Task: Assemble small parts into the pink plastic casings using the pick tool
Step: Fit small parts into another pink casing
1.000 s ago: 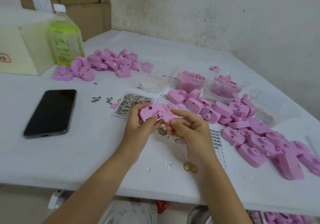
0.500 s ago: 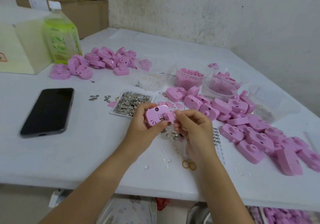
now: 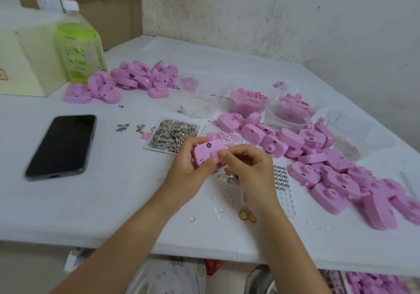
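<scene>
White sheeting covered the bench (image 3: 91, 203); above its near edge the left hand (image 3: 188, 168) had its grip curled round a pink casing (image 3: 205, 153), probably steadying it while the right hand (image 3: 250, 168) pinched its right end, grip closed, to seat a part. Beyond, loose casings (image 3: 329, 173) were heaped along the right edge, then a stained wall (image 3: 272, 9).

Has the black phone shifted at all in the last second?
No. The phone lies in the same spot, left of the tray of metal bits.
</scene>
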